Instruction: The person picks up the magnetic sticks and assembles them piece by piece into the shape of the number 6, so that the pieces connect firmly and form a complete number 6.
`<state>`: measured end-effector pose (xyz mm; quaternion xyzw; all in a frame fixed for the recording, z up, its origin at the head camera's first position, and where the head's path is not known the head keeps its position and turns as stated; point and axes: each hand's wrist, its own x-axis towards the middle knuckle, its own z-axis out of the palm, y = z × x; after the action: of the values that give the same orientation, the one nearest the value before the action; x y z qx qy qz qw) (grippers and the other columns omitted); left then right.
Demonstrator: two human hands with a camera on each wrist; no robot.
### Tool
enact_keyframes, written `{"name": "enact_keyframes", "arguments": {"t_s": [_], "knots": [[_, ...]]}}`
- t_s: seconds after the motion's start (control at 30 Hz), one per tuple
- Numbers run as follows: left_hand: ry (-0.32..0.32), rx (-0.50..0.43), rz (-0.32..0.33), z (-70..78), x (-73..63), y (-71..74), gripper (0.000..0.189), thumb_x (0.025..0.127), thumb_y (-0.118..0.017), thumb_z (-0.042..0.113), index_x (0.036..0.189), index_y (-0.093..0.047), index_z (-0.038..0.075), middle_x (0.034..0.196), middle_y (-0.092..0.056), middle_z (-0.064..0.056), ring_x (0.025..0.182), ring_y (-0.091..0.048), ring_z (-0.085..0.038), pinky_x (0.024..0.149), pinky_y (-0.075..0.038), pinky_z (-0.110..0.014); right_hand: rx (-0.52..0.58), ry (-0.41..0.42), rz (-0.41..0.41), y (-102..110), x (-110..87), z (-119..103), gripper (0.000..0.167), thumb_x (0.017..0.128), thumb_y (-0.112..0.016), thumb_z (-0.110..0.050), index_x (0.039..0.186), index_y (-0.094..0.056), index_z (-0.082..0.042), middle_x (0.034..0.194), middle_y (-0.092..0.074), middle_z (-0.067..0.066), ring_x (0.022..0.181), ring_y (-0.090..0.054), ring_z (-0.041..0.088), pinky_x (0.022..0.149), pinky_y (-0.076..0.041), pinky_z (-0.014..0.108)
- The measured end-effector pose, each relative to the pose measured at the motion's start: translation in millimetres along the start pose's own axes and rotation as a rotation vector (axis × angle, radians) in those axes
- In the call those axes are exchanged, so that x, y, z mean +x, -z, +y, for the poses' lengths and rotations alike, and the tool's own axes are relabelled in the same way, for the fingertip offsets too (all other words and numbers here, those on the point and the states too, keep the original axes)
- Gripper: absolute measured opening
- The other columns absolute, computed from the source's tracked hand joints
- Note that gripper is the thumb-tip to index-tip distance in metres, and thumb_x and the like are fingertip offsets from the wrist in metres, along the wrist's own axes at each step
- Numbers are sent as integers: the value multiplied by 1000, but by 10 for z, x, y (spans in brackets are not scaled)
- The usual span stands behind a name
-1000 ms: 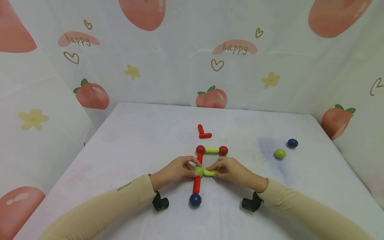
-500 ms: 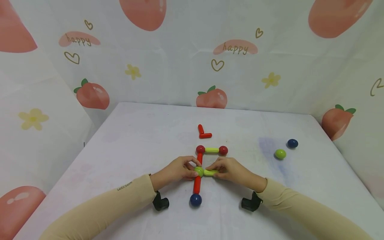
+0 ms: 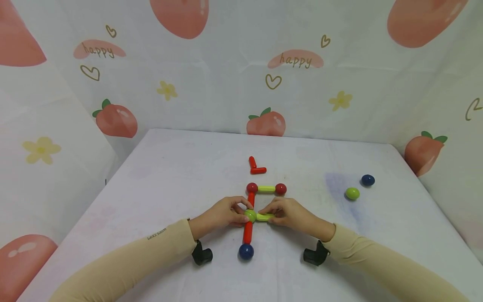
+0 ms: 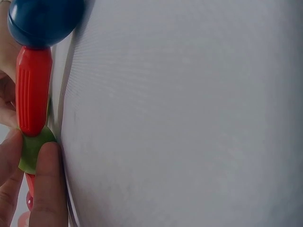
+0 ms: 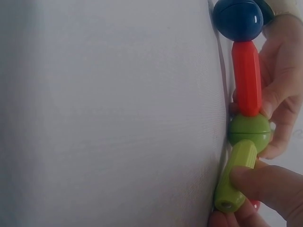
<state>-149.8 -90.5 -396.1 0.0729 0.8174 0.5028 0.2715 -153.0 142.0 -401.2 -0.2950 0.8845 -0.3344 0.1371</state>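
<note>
My left hand [image 3: 224, 212] pinches a green ball [image 3: 250, 216] between thumb and fingers at the middle of the table. From the right, my right hand [image 3: 292, 214] pinches a yellow-green rod [image 5: 235, 177], one end of which touches the green ball. Its free end shows a round metal tip in the right wrist view. A red rod [image 3: 247, 233] joins the green ball to a blue ball [image 3: 246, 251] nearer the person. On the far side, another red rod [image 3: 251, 199], partly behind my left fingers, leads to a red ball [image 3: 252, 188].
A second yellow-green rod [image 3: 266, 189] links that red ball to another red ball [image 3: 281, 189]. Beyond lie two loose red rods, one crosswise [image 3: 258, 170] and one lengthwise [image 3: 252, 162]. To the right are a loose green ball [image 3: 352, 193] and a dark blue ball [image 3: 367, 180].
</note>
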Motion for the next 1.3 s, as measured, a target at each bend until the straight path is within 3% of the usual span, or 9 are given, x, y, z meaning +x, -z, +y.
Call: {"name": "enact_keyframes", "arguments": {"t_s": [0.43,0.77,0.9,1.3], "knots": [[3,4,0,0,6,-2,27,81,-71,9,105,-62,14,93,-61,-10,75,-64,-13,72,-58,-28,10,-39,8,65,-2,-77,33,79,-73,-12,111,-67,-16,101,-66,-1,90,-62,11,78,-55,22],[-4,-16,-2,-1,-2,-2,26,81,-70,8,105,-62,12,92,-62,-11,75,-64,-13,72,-58,-29,21,27,135,382,91,-212,34,81,-71,-8,114,-64,-9,111,-65,9,94,-63,22,84,-56,34],[-10,-12,-4,4,-13,0,27,81,-71,8,106,-62,12,92,-62,-11,75,-64,-13,72,-58,-29,36,55,195,520,169,-269,33,82,-71,-10,114,-64,-11,112,-65,8,98,-64,23,85,-55,36],[5,-6,-4,19,-15,5,28,80,-71,10,107,-62,14,92,-61,-10,75,-63,-13,72,-58,-29,100,-28,261,744,547,-192,30,87,-65,-16,117,-62,-16,119,-63,7,108,-61,22,90,-53,38]]}}
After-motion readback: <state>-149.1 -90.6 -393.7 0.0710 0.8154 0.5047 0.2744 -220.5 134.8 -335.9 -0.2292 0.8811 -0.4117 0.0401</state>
